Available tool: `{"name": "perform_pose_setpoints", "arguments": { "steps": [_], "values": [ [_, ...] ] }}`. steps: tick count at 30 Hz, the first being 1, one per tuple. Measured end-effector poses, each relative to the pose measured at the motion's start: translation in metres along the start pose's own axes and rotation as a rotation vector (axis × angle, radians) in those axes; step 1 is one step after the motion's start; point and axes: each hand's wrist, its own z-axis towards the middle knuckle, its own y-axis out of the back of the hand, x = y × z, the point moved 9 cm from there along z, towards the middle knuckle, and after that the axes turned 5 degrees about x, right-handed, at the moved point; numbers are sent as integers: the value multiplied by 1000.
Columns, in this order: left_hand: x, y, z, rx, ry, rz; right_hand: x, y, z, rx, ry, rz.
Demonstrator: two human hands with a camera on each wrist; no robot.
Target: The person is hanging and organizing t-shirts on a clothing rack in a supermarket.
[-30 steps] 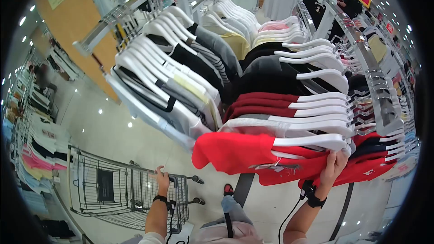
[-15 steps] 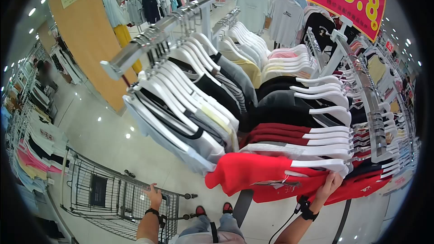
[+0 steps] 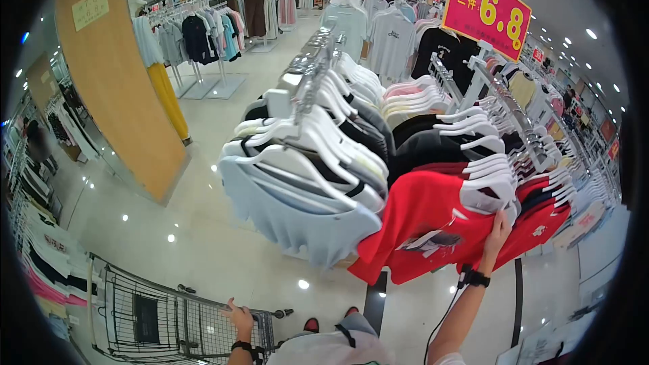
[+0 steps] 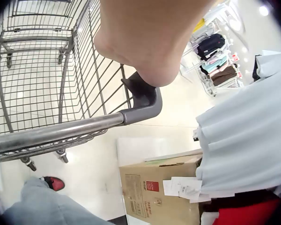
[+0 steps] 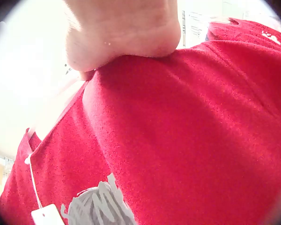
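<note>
In the head view my right hand [image 3: 498, 233] grips a red T-shirt [image 3: 433, 223] at its shoulder, by the end of its white hanger [image 3: 483, 201]. The shirt hangs at the near end of the rack, its printed front angled toward me. Close up in the right wrist view, the red cloth bunches under the heel of the hand, fingers hidden; a white price tag [image 5: 48, 215] dangles from the neckline beside a grey print [image 5: 100, 204]. My left hand [image 3: 238, 318] rests on the corner of a metal shopping cart [image 4: 143, 96], fingers extended in the head view.
Light-blue shirts [image 3: 297, 209] hang left of the red one. The right rack rail [image 3: 520, 122] carries many more garments under a price sign [image 3: 487, 10]. A cardboard box [image 4: 161, 192] stands on the floor below the clothes. A wooden pillar [image 3: 122, 81] rises at left.
The red T-shirt's front has turned toward me, with my right hand still on its shoulder. My head view has tipped up. The left hand stays at the cart's corner.
</note>
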Motion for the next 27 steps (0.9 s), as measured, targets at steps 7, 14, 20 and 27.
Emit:
{"name": "perform_pose_setpoints", "arguments": {
  "steps": [7,14,20,27],
  "values": [
    [7,27,-3,-154,-56,160,23,5,-5,-187,-13,-164],
    [20,40,8,32,-57,300,146,-5,-32,-507,70,-455],
    [-1,82,27,354,-294,486,247,-132,-43,156,245,-102],
    [-37,48,45,399,-768,848,328,-231,-66,417,208,44]
  ]
}}
